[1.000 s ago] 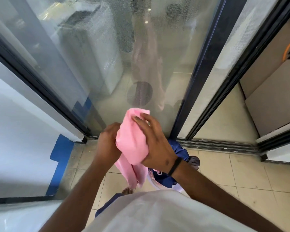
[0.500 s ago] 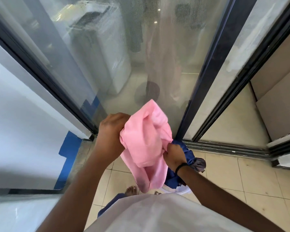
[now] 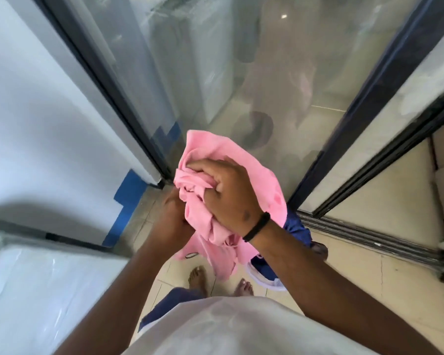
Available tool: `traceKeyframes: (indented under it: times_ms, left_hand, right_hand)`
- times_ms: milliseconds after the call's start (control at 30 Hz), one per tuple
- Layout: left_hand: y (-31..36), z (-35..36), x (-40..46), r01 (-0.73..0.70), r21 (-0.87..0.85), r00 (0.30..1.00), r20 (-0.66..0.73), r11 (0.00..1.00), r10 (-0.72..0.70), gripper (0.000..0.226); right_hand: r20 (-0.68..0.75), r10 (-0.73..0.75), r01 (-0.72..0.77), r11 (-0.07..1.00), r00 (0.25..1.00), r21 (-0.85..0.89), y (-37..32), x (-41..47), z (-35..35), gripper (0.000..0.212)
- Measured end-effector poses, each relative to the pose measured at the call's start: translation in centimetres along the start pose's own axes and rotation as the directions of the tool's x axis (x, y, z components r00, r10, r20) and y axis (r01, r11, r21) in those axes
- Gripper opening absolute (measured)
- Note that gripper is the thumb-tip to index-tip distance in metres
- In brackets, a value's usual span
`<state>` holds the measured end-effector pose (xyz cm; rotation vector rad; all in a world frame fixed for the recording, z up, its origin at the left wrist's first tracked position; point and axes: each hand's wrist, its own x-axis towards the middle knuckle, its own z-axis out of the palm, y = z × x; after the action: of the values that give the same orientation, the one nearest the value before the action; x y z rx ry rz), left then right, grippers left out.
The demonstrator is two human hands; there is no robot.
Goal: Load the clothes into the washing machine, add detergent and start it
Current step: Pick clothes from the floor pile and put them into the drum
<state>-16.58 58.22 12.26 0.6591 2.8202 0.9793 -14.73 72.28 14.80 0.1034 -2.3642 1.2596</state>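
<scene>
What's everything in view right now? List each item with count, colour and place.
pink garment: 1, pink, bunched in both hands, centre
blue clothes: a bundle, dark blue, on the floor behind the right wrist
white basket rim: 1, white, under the blue clothes
glass sliding door: 1, dark frame, ahead
blue tape: strips, blue, wall base at left
white appliance top: 1, white, lower left
wristband: 1, black, right wrist
left hand: grips the garment from below
right hand: grips it on top
bare feet: 2, on tiled floor

Sliding glass door (image 3: 241, 73) and tiled floor (image 3: 369, 278).
Blue tape (image 3: 128, 198) marks the white wall (image 3: 36, 124) at the door's dark frame (image 3: 108, 98).
</scene>
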Motion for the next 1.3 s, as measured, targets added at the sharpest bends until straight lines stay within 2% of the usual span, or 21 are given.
traceKeyframes:
  times_ms: [33,67,133,233,300,333,433,467,500,567,600,633,700,767,833,900,1000,1067,1167,1233,1300]
  left_hand:
    - [-0.7,-0.5,-0.4,0.139,-0.056,0.99,0.003,0.989,-0.139,0.061]
    - [-1.5,-1.0,-0.8,0.213,-0.089,0.977,-0.013,0.973,-0.215,0.059]
    - [-3.0,-2.6,-1.4,0.2,-0.093,0.964,-0.16,0.975,-0.213,0.045]
    - [-5.0,-5.3,-2.5,0.141,-0.005,0.921,-0.366,0.99,-0.133,0.017]
    - [-5.6,-7.3,-3.2,0.081,-0.05,0.878,-0.47,0.995,-0.095,0.015]
    - [-5.9,-8.3,-3.6,0.043,-0.079,0.848,-0.525,0.996,-0.078,0.016]
    - [-7.0,-11.6,-4.8,-0.016,-0.132,0.746,-0.661,0.991,-0.076,0.017]
    - [-7.3,-12.9,-5.4,-0.029,-0.154,0.714,-0.695,0.988,-0.087,0.022]
    - [-7.5,-14.3,-6.1,-0.038,-0.163,0.688,-0.72,0.986,-0.093,0.028]
    - [-8.5,-17.3,-8.0,-0.008,-0.127,0.639,-0.764,0.992,-0.093,0.04]
    - [-9.1,-18.7,-8.8,0.013,-0.104,0.63,-0.772,0.994,-0.089,0.041]
    - [-10.0,-20.4,-10.0,0.02,-0.079,0.637,-0.767,0.997,-0.074,0.037]
    - [-12.3,-23.2,-12.2,0.021,-0.071,0.697,-0.714,0.997,-0.065,0.029]
    - [-15.1,-25.2,-14.1,0.086,-0.071,0.743,-0.66,0.994,-0.112,0.047]
    - [-18.1,-26.8,-16.4,0.174,-0.081,0.74,-0.647,0.981,-0.185,0.062]
    - [-20.7,-28.3,-18.8,0.225,-0.107,0.712,-0.661,0.969,-0.238,0.064]
    - [-23.5,-30.3,-21.8,0.233,-0.17,0.683,-0.672,0.957,-0.286,0.074]
    - [-25.3,-31.9,-23.6,0.228,-0.201,0.656,-0.691,0.953,-0.303,0.082]
    - [-27.9,-33.9,-25.5,0.302,-0.209,0.613,-0.705,0.93,-0.357,0.108]
    - [-29.2,-35.0,-26.6,0.344,-0.195,0.589,-0.717,0.918,-0.373,0.12]
    - [-30.0,-35.3,-27.4,0.356,-0.189,0.574,-0.729,0.915,-0.373,0.123]
  right_hand:
    - [0.061,-0.003,-0.002,0.997,0.998,0.081,-0.8,0.1,0.7,0.035]
    - [0.128,0.004,-0.026,0.985,0.992,0.172,-1.4,0.1,1.1,0.039]
    - [0.215,0.009,-0.089,0.926,0.976,0.367,-2.0,-0.3,2.0,0.051]
    - [0.095,0.033,-0.078,0.851,0.995,0.52,-2.5,-1.8,4.5,0.067]
    - [0.048,0.077,-0.091,0.865,0.996,0.494,-1.9,-3.6,7.0,0.095]
    - [0.061,0.086,-0.104,0.901,0.994,0.421,-1.4,-4.7,8.5,0.107]
    - [0.228,0.233,-0.28,0.938,0.945,0.204,0.1,-7.3,13.3,0.128]
    - [0.288,0.307,-0.362,0.918,0.907,0.162,0.2,-7.7,14.8,0.122]
    - [0.36,0.371,-0.434,0.894,0.856,0.11,0.4,-8.2,16.2,0.103]
    - [0.487,0.459,-0.463,0.878,0.743,-0.121,0.5,-8.7,19.0,0.035]
    - [0.5,0.478,-0.41,0.878,0.722,-0.247,0.7,-8.8,20.0,0.017]
    - [0.491,0.474,-0.348,0.878,0.731,-0.33,0.6,-8.7,21.2,0.017]
    - [0.406,0.437,-0.309,0.887,0.803,-0.344,-0.4,-7.7,23.2,0.017]
    - [0.312,0.37,-0.301,0.921,0.875,-0.249,-3.0,-5.9,24.5,0.018]
    - [0.236,0.274,-0.257,0.961,0.932,-0.101,-6.8,-3.3,26.2,0.02]
    - [0.188,0.153,-0.155,0.988,0.97,-0.009,-11.7,-0.7,27.9,0.018]
    - [0.105,-0.022,0.004,0.986,0.994,0.166,-19.9,2.8,30.4,0.036]
    - [0.002,-0.111,0.106,0.955,0.994,0.277,-25.7,4.6,32.3,0.035]
    - [-0.113,-0.148,0.185,0.858,0.982,0.479,-33.6,7.0,35.3,0.033]
    - [-0.125,-0.174,0.214,0.762,0.977,0.611,-38.1,7.8,37.5,0.03]
    - [-0.066,-0.243,0.217,0.672,0.968,0.708,-41.8,7.3,39.4,0.027]
